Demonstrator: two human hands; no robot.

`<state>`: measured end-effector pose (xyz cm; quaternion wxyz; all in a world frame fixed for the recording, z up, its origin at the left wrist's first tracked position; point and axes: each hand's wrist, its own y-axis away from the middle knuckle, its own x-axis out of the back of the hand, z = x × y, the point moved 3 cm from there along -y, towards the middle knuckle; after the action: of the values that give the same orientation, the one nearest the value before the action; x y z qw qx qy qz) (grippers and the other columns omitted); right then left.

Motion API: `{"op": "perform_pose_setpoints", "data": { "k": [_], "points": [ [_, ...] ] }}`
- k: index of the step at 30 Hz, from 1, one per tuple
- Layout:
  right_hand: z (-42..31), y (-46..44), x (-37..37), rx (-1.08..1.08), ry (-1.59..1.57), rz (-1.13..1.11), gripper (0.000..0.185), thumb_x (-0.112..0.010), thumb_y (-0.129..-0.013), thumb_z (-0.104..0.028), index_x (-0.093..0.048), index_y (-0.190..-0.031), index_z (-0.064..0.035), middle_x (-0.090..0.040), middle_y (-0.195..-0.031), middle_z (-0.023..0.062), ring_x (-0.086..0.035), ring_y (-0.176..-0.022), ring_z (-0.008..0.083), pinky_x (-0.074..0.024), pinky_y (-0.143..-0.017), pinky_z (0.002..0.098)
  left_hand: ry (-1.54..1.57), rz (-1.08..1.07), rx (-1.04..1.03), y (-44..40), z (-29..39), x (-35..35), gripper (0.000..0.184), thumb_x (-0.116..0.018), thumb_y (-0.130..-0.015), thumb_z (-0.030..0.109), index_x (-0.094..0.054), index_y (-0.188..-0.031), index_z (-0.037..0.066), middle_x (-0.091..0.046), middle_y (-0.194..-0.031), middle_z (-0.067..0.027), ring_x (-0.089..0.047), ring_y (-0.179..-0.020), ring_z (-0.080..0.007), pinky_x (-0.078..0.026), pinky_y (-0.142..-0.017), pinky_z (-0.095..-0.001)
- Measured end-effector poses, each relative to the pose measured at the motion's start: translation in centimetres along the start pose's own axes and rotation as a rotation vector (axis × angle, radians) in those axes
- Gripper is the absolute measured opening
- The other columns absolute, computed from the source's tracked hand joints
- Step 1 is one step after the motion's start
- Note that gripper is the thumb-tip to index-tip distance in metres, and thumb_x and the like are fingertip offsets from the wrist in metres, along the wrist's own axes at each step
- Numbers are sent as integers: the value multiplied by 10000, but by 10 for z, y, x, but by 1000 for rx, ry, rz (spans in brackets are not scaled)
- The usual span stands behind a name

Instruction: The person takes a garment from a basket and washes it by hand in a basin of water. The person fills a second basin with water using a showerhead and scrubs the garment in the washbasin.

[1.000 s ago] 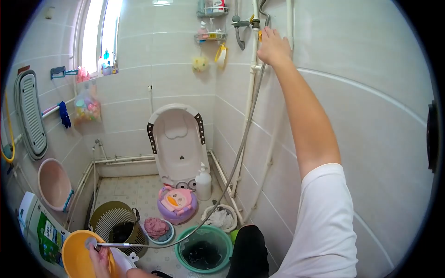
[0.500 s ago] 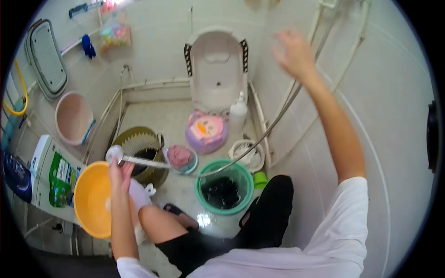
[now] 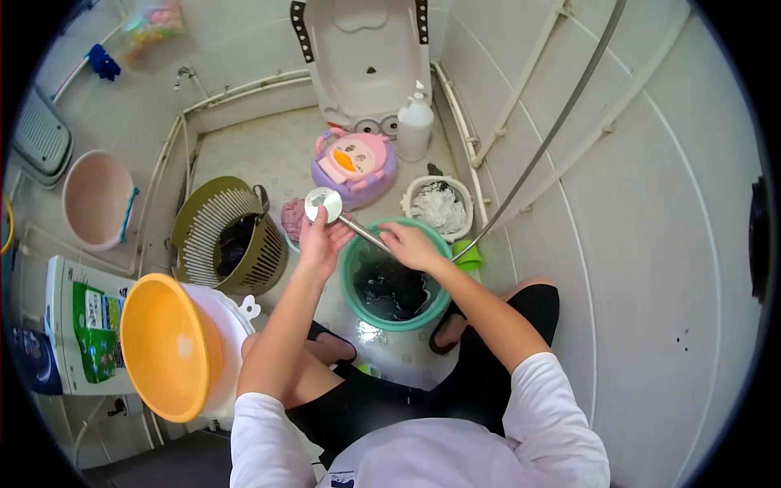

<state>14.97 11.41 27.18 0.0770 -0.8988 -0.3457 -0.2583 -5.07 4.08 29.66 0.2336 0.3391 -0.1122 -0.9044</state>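
Note:
My left hand (image 3: pixel 322 248) holds a shower head (image 3: pixel 324 205) by its neck, the thumb against the round white face and the fingers under the silver handle. At the handle's lower end is my right hand (image 3: pixel 416 246), its fingers curled close around it; the exact contact is partly hidden. Both hands are above the near-left part of a green basin (image 3: pixel 348 281). Dark cloth (image 3: pixel 399 297) lies soaking in the basin's water. The grey shower hose (image 3: pixel 553 130) rises from behind my right wrist to the top right.
Left stand an olive laundry basket (image 3: pixel 272 264) with dark cloth and a tilted orange basin (image 3: pixel 163 346). Beyond the green basin are a pink-purple potty (image 3: pixel 358 183), a white pump bottle (image 3: pixel 415 126) and a white basin (image 3: pixel 465 220) of pale cloth. A green cup (image 3: pixel 468 254) sits beside it.
My right hand has come down from the raised hose by the wall to the handle's end. My left hand has carried the shower head rightward and up, toward the green basin. The view has tilted down.

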Motion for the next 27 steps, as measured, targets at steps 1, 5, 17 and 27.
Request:
{"op": "perform_pose_setpoints", "data": {
  "k": [1, 5, 17, 27],
  "points": [
    [12, 2, 2, -177, -217, -146, 395, -570, -1001, -337, -608, -1214, -7, -700, -932, 122, -685, -910, 285, -540, -790, 381, -3, 2, 14, -6, -5, -7, 415, -493, -1064, 327, -363, -1398, 117, -625, -1202, -192, -670, -1078, -324, -585, -871, -436],
    [19, 9, 13, -197, -303, -64, 447, -553, -1020, -425, -658, -1059, 8, -684, -776, 84, -664, -737, 201, -511, -655, 359, 29, -20, 93, -25, -8, -35, 562, -517, -1053, 315, -253, -1519, 144, -538, -1330, -252, -622, -1156, -348, -567, -905, -481],
    [202, -62, 87, -551, 319, 500, 612, -452, -1005, -545, -700, -999, 14, -689, -990, 290, -650, -976, 481, -502, -852, 546, -422, 40, 159, -17, -7, -20, 575, -549, -984, 229, -388, -1531, 151, -497, -1440, -124, -556, -1206, -253, -492, -961, -394],
    [347, -45, 65, -851, 362, 498, 650, -406, -1007, -569, -643, -1153, 18, -670, -1103, 313, -623, -1072, 506, -485, -928, 567, -509, 21, 253, -12, -5, 3, 459, -509, -992, 223, -506, -1439, 122, -615, -1313, -113, -637, -1057, -196, -490, -938, -336]
  ]
}}
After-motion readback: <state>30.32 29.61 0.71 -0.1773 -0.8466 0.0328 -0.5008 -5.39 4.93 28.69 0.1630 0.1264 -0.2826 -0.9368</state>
